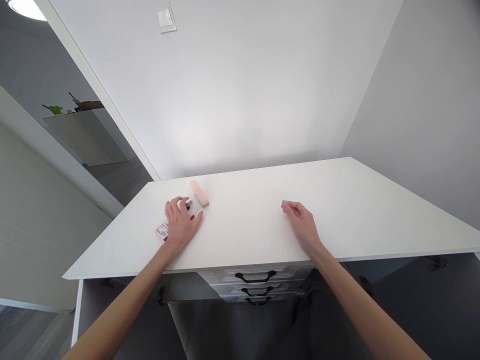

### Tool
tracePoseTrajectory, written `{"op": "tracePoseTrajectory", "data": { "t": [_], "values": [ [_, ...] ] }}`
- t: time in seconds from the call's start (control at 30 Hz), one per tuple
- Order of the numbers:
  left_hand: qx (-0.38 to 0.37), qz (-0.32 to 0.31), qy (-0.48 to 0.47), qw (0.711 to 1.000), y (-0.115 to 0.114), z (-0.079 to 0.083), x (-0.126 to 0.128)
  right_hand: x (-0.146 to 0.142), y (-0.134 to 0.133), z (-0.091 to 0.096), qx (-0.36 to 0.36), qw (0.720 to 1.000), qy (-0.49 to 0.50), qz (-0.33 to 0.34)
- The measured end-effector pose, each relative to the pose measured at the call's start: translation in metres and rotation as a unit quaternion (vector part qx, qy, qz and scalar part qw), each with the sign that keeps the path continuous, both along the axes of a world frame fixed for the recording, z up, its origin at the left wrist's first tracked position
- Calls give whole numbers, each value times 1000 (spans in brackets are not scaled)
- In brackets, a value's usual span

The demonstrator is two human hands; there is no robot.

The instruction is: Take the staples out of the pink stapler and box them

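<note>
My left hand (180, 222) is over the left part of the white countertop (240, 220), its fingers curved and spread apart. Under and beside its fingertips lies a small black and silver object (189, 204), partly covered, whose kind I cannot make out. A red and white box (162, 231) is half hidden beneath the same hand. Just beyond the fingers rests a pink stapler (199, 194). On the right, my right hand (301, 223) pinches a small silver-grey piece (284, 202), resembling a short strip of staples, between thumb and forefinger, close above the countertop.
Drawers with black handles (255, 277) sit below the countertop's front edge, flanked by open dark cabinet compartments (412, 290). A white wall (255, 90) with a switch (165, 18) rises behind. Through a doorway at the left, a grey cabinet (86, 137) carries several items.
</note>
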State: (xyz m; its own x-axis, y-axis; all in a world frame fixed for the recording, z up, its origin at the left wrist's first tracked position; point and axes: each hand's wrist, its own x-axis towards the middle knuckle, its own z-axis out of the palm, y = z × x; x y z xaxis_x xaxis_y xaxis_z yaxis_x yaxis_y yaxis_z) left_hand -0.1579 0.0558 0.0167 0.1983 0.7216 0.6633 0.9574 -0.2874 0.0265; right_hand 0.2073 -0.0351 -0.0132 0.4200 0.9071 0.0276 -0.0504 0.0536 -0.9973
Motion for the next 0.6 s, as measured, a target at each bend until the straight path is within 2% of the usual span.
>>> {"op": "tracePoseTrajectory", "data": {
  "t": [0.13, 0.27, 0.47, 0.6],
  "values": [
    [-35, 62, -11, 997, -13, -1, -27, 0, 0, -1, -2, 1000, 0, 2],
    [-62, 63, 0, 996, -19, 0, -35, 0, 0, -2, -1, 1000, 6, 2],
    [-31, -17, -29, 999, -40, 7, -13, -2, -2, 2, -1, 1000, -1, 7],
    [-102, -114, -61, 986, -53, 6, 13, -3, -3, 3, -2, 1000, -14, 12]
  ]
}}
